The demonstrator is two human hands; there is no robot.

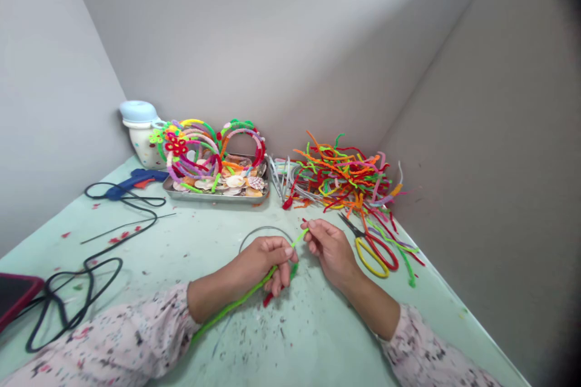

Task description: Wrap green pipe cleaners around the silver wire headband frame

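Note:
A bright green pipe cleaner (247, 296) runs from under my left forearm up through the fingers of my left hand (267, 260). Its upper end is pinched between the thumb and fingers of my right hand (329, 248), so a short stretch spans the gap between the hands. A thin grey wire hoop (265, 228) arches up behind my left hand, its lower part hidden by the fingers. Bits of dark green and red fuzzy stem (267, 299) show below and beside my left fingers. Right of my right hand lie scissors (372, 248) with one yellow and one red handle loop.
A metal tray (213, 196) of shells holds several fuzzy-wrapped hoops (195, 127). Loose pipe cleaners (349, 172) are heaped at the back right. A white cup (145, 145), blue glue gun (136, 180), black cord (91, 278) and red-edged device (18, 296) are on the left.

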